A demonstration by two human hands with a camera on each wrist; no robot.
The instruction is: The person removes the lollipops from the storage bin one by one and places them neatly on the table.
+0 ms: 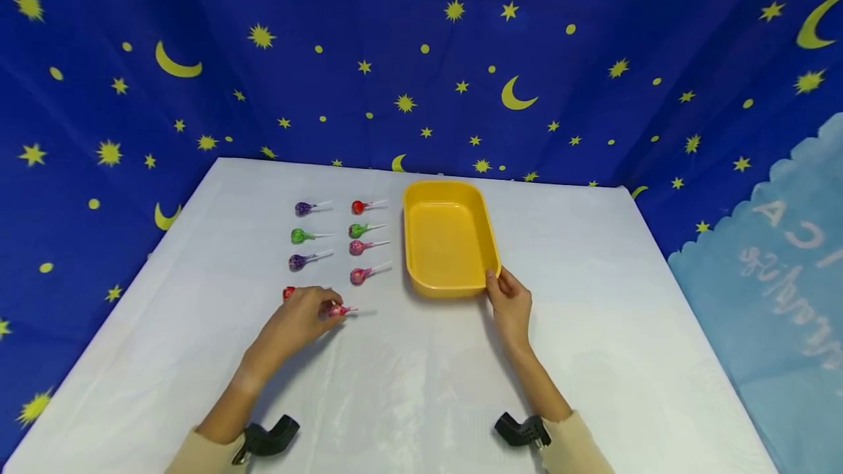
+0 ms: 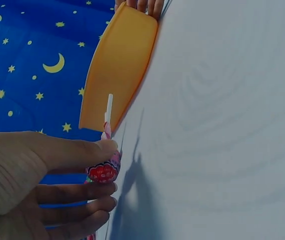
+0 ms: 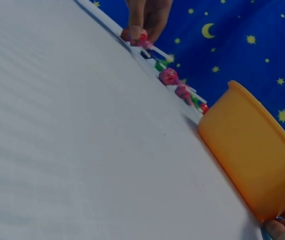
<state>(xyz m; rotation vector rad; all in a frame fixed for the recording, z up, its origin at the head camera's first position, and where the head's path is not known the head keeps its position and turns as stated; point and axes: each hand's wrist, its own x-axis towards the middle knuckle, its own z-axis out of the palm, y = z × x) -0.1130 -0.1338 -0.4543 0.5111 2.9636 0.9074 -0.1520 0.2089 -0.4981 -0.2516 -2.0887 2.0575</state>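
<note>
Between the thumb and fingers of my left hand (image 1: 301, 319) is a wrapped pink-red lollipop (image 1: 339, 310), held just above the table. In the left wrist view the same lollipop (image 2: 104, 170) has its white stick pointing up. My right hand (image 1: 511, 307) grips the near right corner of a yellow plastic tray (image 1: 454, 291), its thumb at the rim. No lollipop lies in the tray. Left of it, several lollipops lie in two columns, including a purple one (image 1: 298, 262), a green one (image 1: 299, 236) and a pink one (image 1: 358, 276). A red lollipop (image 1: 287, 292) is partly hidden behind my left hand.
A white cloth covers the table (image 1: 421, 386). Behind it hangs a blue curtain (image 1: 316, 79) with yellow moons and stars. A light blue panel with white lettering (image 1: 790, 262) stands at the right. Black wrist cameras (image 1: 270, 437) are strapped on both forearms.
</note>
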